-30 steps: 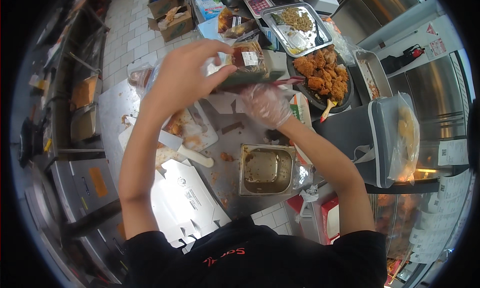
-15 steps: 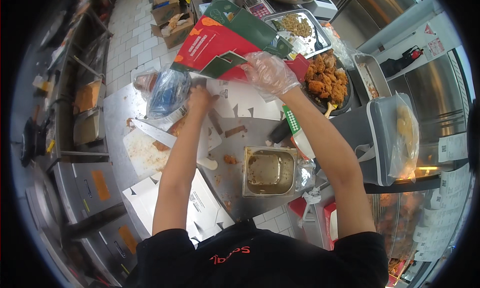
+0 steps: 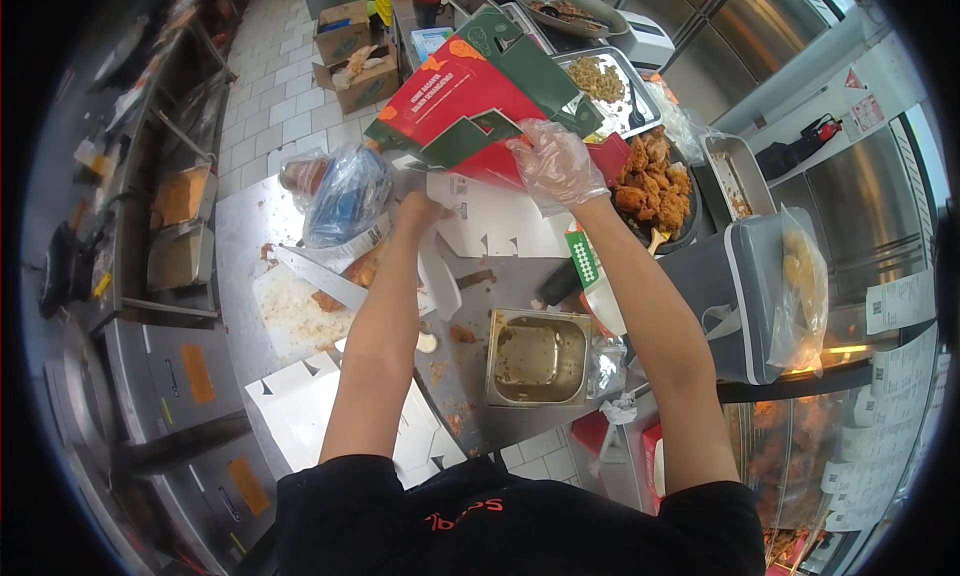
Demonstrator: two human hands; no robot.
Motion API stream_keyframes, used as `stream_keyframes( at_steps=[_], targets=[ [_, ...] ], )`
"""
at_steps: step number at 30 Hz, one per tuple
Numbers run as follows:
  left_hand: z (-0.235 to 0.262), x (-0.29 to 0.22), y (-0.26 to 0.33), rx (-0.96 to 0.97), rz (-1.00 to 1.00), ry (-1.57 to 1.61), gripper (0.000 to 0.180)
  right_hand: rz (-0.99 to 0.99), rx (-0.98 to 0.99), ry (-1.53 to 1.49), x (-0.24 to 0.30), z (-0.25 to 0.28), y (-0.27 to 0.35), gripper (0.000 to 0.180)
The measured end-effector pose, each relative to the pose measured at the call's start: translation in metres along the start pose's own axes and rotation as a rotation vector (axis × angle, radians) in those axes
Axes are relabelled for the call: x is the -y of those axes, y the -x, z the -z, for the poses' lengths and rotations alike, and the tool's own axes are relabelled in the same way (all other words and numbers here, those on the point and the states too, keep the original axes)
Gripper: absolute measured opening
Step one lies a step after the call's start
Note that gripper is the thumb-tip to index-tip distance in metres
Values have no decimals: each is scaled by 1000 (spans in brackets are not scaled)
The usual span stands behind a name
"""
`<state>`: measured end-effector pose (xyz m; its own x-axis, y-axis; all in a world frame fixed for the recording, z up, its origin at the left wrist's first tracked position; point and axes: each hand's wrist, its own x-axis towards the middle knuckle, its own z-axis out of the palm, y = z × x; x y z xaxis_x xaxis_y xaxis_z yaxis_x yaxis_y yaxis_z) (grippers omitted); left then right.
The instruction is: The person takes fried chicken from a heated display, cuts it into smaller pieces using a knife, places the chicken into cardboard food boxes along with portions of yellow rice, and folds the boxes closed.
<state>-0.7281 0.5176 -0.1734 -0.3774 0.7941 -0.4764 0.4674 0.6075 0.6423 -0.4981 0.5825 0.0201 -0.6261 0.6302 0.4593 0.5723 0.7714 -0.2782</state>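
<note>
My gloved right hand (image 3: 562, 164) is closed on the near edge of a flat, red-and-green cardboard carton (image 3: 460, 94), tilted above the table. Beneath lies a white cardboard sheet (image 3: 500, 224) with notched edges. By its left edge is my bare left hand (image 3: 424, 212), fingers curled; what they hold, if anything, is hidden. Left of that hand sits a clear plastic bag with blue contents (image 3: 348, 191). A knife (image 3: 315, 274) lies across the crumb-covered white cutting board (image 3: 285, 316), partly under my left forearm.
A steel pan (image 3: 540, 396) stands near me. Fried chicken (image 3: 655, 186) fills a dark round dish at right, beside a grey lidded container (image 3: 705, 291). Another notched white carton (image 3: 300, 416) lies at the near left. Farther off is a metal tray (image 3: 640, 86) of chopped food.
The view has shifted slightly. The red-and-green carton has tilted a little more upright, still in my right hand. My left hand stays by the white sheet's edge.
</note>
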Motion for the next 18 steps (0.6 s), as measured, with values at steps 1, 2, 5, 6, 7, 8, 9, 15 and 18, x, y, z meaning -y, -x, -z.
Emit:
stream_keyframes(
  at_steps=[1,2,5,6,7,8,9,15,18],
  targets=[
    [3,11,-6,64,-58,145,49,4,16,-7,9,6,-4,32],
    [7,11,-5,138,-123,285,46,-3,30,-8,14,10,-4,33],
    [22,-18,27,243,-135,504,38,107,-94,-222,7,16,4,36],
    [38,-44,59,259,-105,538,36,108,-80,-114,4,19,7,40],
    [58,-63,91,226,-80,553,36,119,-65,-9,8,25,9,43],
    [76,-79,124,192,-55,570,36,154,-78,35,13,31,12,47],
    [88,-80,146,136,-29,596,36,203,-92,67,23,35,11,50],
    [116,-27,214,15,-231,954,42,384,-164,95,42,54,42,61],
    [132,-10,260,-54,-334,1209,43,381,-199,209,28,57,43,59]
  ],
)
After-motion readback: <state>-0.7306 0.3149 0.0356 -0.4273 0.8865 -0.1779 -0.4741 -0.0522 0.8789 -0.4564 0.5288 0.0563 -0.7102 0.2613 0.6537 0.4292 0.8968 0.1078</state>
